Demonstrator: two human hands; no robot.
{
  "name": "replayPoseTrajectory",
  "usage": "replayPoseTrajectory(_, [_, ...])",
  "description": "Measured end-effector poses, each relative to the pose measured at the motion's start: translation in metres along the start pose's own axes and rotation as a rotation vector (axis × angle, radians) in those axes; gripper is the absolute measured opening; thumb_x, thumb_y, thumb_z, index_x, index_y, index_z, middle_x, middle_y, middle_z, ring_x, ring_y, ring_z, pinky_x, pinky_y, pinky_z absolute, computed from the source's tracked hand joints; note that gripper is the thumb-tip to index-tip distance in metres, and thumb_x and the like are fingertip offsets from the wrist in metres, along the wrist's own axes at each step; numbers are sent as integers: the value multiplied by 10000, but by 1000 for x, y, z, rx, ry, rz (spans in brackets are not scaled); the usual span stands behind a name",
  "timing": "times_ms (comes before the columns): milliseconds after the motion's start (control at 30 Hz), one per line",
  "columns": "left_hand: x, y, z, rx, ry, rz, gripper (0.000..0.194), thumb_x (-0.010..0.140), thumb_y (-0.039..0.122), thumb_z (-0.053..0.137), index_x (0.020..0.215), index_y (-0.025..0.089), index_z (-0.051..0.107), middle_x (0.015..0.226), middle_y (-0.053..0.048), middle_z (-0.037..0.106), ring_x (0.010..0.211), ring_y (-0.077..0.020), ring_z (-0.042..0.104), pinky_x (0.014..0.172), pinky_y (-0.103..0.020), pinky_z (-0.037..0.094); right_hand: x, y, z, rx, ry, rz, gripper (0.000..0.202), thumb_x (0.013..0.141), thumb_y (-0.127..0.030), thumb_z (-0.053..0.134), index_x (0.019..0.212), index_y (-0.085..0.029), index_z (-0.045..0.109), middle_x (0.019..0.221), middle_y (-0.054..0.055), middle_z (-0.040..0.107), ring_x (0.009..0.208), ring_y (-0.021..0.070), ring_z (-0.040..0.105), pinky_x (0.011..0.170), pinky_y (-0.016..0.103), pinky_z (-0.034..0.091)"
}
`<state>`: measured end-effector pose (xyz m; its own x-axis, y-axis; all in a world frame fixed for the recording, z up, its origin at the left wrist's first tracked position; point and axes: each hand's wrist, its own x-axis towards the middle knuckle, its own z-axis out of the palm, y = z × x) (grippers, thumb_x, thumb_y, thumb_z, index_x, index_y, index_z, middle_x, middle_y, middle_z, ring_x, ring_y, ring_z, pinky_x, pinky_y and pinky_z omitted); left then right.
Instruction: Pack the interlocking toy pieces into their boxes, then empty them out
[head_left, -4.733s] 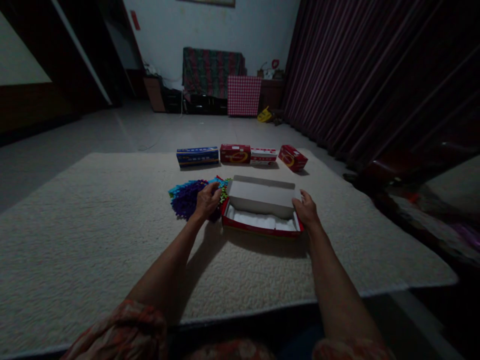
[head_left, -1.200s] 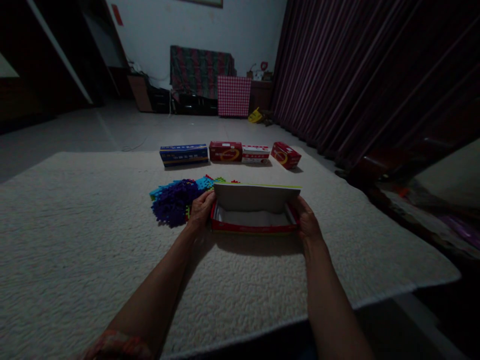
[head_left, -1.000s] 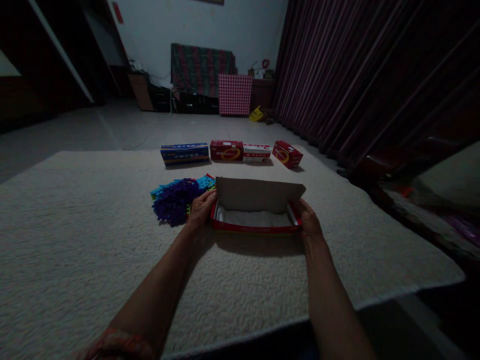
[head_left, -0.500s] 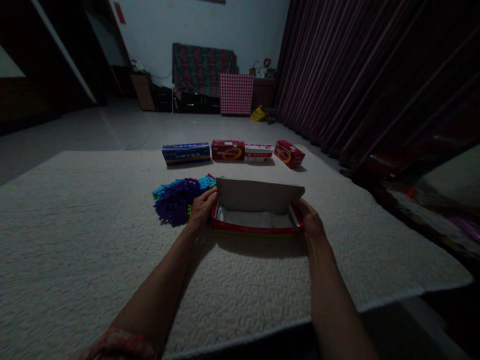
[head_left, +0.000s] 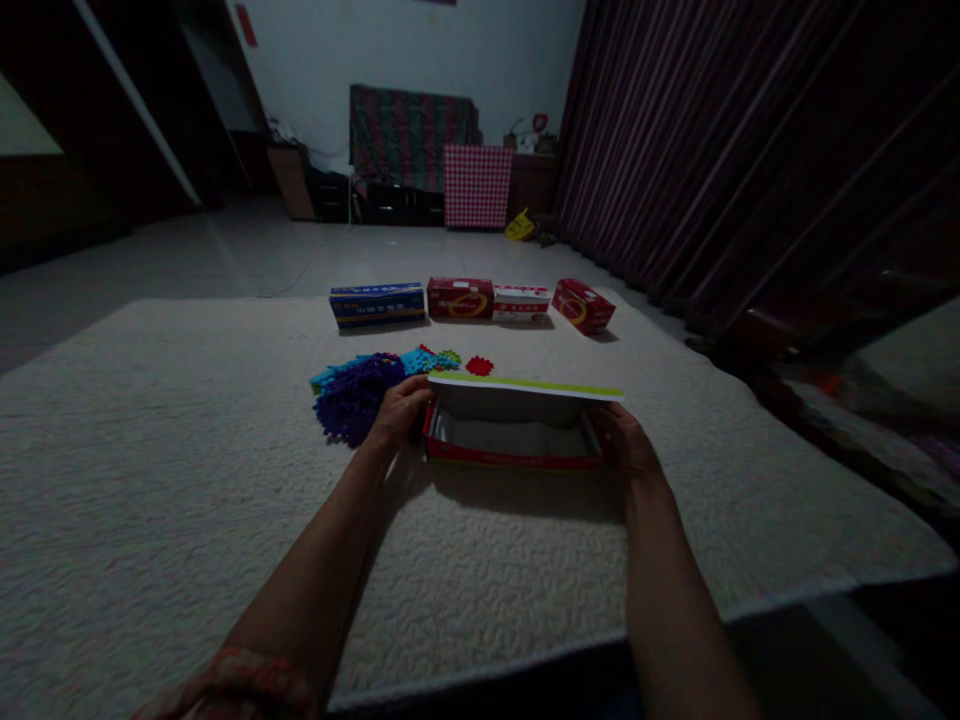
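The lid has swung down from upright to nearly level over the box, uncovering a red piece beyond it. The left hand grips the box's left end, the right hand its right end; the box sits between them, not yet shut. A purple pile lies just beyond the left hand. Four boxes stand further out, their printing too dim to read

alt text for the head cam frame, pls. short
Two bare hands grip the ends of an open red box on a cream rug, left hand and right hand, its lid half lowered. A pile of colourful plastic pieces lies to its left, and four closed boxes line up behind.
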<state>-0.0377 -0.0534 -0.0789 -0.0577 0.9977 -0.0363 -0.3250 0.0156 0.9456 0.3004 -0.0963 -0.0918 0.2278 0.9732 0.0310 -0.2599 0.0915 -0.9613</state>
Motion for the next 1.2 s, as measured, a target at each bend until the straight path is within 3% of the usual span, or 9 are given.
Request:
replayPoseTrajectory(133, [0, 1, -3, -7, -33, -7, 382, 479, 325, 863, 814, 163, 778, 758, -57, 777, 799, -284, 743, 790, -411, 590, -1, 2, 1, 43, 25, 34, 290, 653, -383, 862, 904, -290, 750, 1031, -17, 806, 1060, 283, 736, 952, 430, 598])
replayPoseTrajectory(300, [0, 2, -2, 33, 0, 22, 232, 509, 302, 797, 703, 182, 761, 797, -59, 785, 716, -230, 709, 704, -357, 565, -5, -3, 7, 122, 22, -2, 137, 669, -391, 784, 718, -281, 718, 1118, -17, 789, 1209, 294, 665, 1064, 478, 526])
replayPoseTrajectory(500, [-2, 6, -1, 93, -26, 31, 149, 511, 318, 760, 586, 197, 715, 955, -84, 802, 889, -289, 712, 765, -370, 557, -16, -14, 9, 16, -130, -10, 349, 748, -606, 716, 789, -261, 739, 1288, 30, 726, 1259, 329, 622, 1049, 480, 507])
replayPoseTrajectory(600, [-5, 13, -3, 199, -71, 57, 282, 577, 445, 776, 687, 185, 782, 976, -112, 799, 988, -335, 700, 861, -398, 547, -20, -16, 12, -53, -165, 1, 335, 715, -551, 779, 867, -255, 743, 1376, 27, 675, 1196, 321, 652, 970, 441, 544])
replayPoseTrajectory(700, [-9, 24, -9, 346, -218, 129, 454, 636, 547, 790, 908, 187, 834, 1147, -129, 777, 1180, -377, 648, 1000, -411, 506, -21, -17, 16, -75, -148, -3, 325, 712, -527, 788, 856, -240, 738, 1359, 40, 684, 1132, 304, 676, 911, 402, 559])
replayPoseTrajectory(867, [-9, 36, -23, 461, -466, 188, 634, 533, 540, 889, 1101, 271, 813, 1433, -127, 640, 1390, -428, 511, 1094, -496, 472, -18, -16, 20, -126, -124, 10, 310, 687, -480, 816, 862, -234, 748, 1364, 47, 682, 967, 259, 715, 783, 358, 580])
replayPoseTrajectory(967, [-4, 34, -29, 596, -554, 195, 763, 485, 496, 930, 1200, 283, 774, 1585, -113, 489, 1491, -425, 382, 1189, -542, 361, -17, -15, 19, -144, -107, 17, 327, 649, -474, 853, 839, -230, 745, 1384, 58, 670, 947, 256, 722, 772, 358, 588])
replayPoseTrajectory(1100, [0, 28, -30, 681, -545, 235, 685, 523, 486, 931, 1165, 297, 784, 1605, -93, 462, 1519, -408, 336, 1237, -550, 286, -21, -18, 13, -176, -201, 13, 480, 638, -585, 859, 962, -242, 772, 1528, 61, 551, 1167, 320, 671, 858, 376, 594])
replayPoseTrajectory(1200, [-1, 26, -27, 659, -521, 262, 562, 605, 515, 889, 1117, 302, 802, 1552, -83, 527, 1497, -392, 381, 1244, -529, 293, -24, -21, 7, -214, -278, -40, 699, 551, -602, 910, 1150, -273, 760, 1596, 46, 470, 1437, 347, 457, 1026, 369, 532])
